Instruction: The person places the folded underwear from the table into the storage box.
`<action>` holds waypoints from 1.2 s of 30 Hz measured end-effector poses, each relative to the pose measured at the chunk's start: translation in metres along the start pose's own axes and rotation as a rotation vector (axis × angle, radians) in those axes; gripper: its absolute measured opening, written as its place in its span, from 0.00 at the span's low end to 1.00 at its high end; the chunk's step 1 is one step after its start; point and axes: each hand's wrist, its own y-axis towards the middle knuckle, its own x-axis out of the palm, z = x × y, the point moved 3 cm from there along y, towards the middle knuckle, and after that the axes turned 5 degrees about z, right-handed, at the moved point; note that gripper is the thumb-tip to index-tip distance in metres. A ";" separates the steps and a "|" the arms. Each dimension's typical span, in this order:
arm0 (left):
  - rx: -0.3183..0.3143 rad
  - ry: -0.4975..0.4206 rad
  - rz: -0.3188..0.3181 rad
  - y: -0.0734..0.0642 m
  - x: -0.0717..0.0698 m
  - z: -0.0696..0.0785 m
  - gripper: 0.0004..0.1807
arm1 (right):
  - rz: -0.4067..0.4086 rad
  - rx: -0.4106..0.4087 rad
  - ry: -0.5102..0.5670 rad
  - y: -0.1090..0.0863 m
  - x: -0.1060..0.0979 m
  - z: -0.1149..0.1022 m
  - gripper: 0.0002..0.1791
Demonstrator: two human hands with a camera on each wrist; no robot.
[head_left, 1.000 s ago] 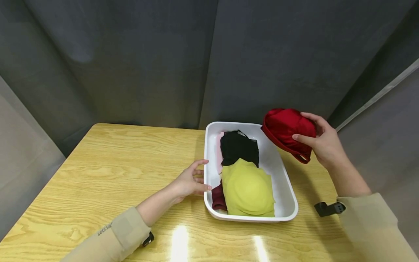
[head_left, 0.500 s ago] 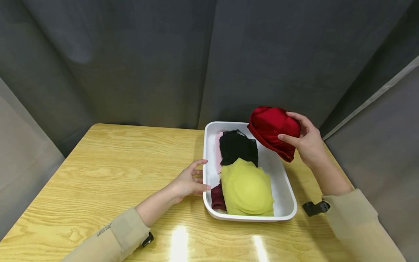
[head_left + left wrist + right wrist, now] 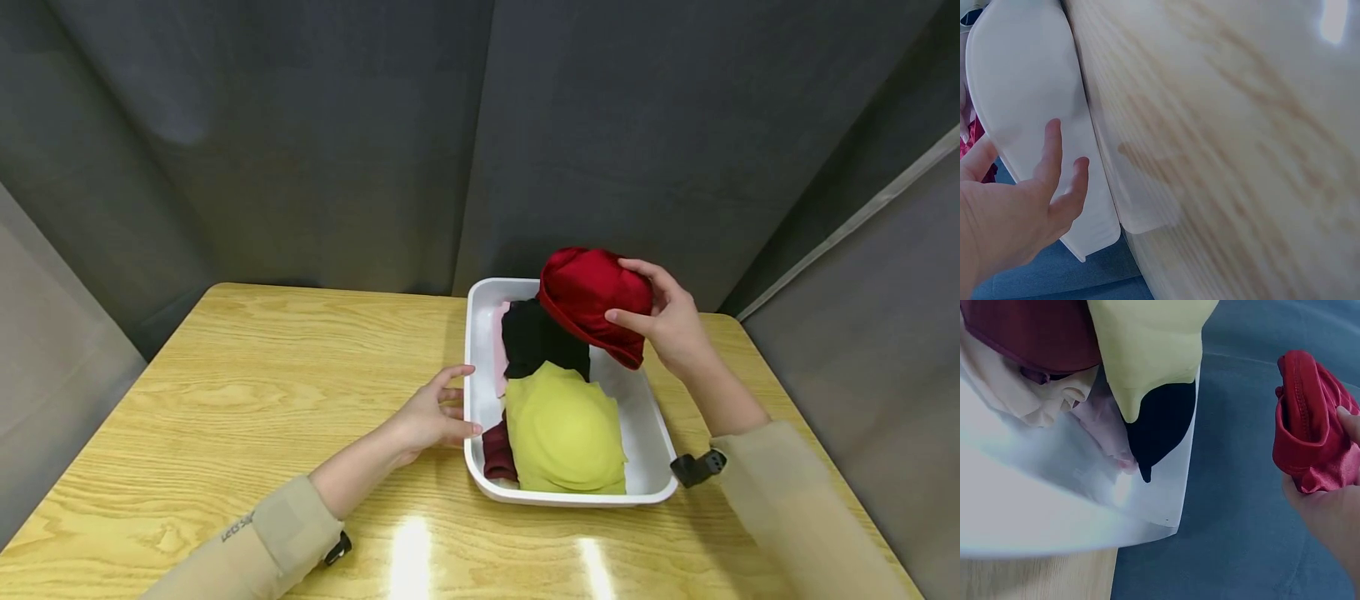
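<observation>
My right hand [image 3: 667, 325] holds a folded red bra [image 3: 588, 287], thumb on the near side and fingers behind. The bra hangs in the air over the far right part of a white plastic bin [image 3: 643, 433], partly covering a folded black garment [image 3: 534, 337] from the head view. In front of the black one lies a folded yellow bra [image 3: 568, 433], cup side up. My left hand [image 3: 427, 421] rests at the bin's left side with its fingers spread. Its thumb reaches over the rim, while the fingers lie along the outer wall [image 3: 1029, 81] in the left wrist view.
Under the other garments, a pink piece [image 3: 499, 358] and a maroon piece [image 3: 498, 454] show at the bin's left. The right wrist view adds a beige cloth [image 3: 1035, 400]. A wooden table [image 3: 300, 367] carries the bin, and grey curtains [image 3: 337, 167] hang behind.
My right hand has carried the red bra leftward, from beyond the bin's right edge to above its far part. My left hand has stayed at the rim, and the bin's contents look the same.
</observation>
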 end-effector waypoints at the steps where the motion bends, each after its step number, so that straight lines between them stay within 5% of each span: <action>1: -0.001 0.000 0.001 0.000 0.000 0.000 0.44 | -0.010 0.005 -0.014 0.001 0.001 0.000 0.36; 36: 0.002 -0.003 -0.018 0.001 0.001 0.001 0.46 | -0.357 0.213 -0.370 0.041 0.027 0.016 0.36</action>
